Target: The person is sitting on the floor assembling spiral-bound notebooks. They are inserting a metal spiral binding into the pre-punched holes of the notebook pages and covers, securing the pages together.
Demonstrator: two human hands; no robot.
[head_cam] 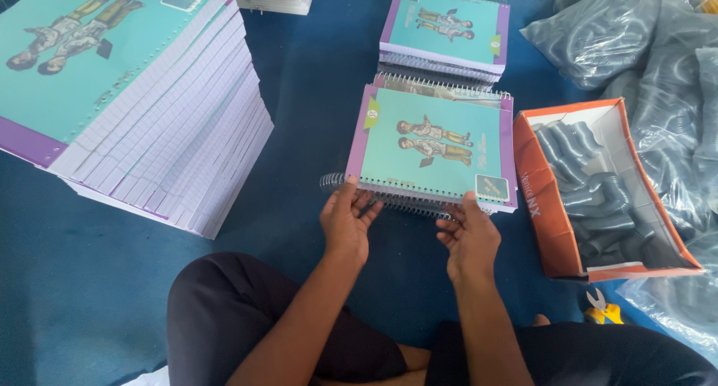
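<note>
1. Left hand (pixel 346 223) grips the near-left edge of the notebook (pixel 434 148), thumb on the cover, fingers curled at the wire spiral (pixel 389 199). Right hand (pixel 467 240) holds the near-right edge the same way, thumb up on the cover, fingers curled under. Both closed on the notebook, about one book-width apart.
2. Notebook: rectangular, glossy teal card cover with purple border strips and two printed cartoon figures. Bound edge faces the person; the spiral is thin coiled metal and sticks out past the left corner. Held just above the floor, tilted slightly, directly ahead of both hands and above the crossed legs in dark trousers (pixel 247 319).
3. Just behind it: more spiral-bound copies, then a short stack of bound notebooks (pixel 445 31) with the same cover, wire edge visible along its near side.
4. Right of the held notebook: open orange cardboard box (pixel 546 221), white inside, filled with grey coiled spirals. Near but not touching the right hand.
5. Further right: clear plastic bags (pixel 636 42) packed with the same grey coils, crinkled film.
6. Left, well apart: tall stack of unbound covers and pages (pixel 149 109), punched holes along the edge, white ruled sheets fanned out.
7. Small yellow-handled cutters (pixel 600 308) by the right knee.
8. Everything sits on a blue carpeted floor (pixel 321 79).
</note>
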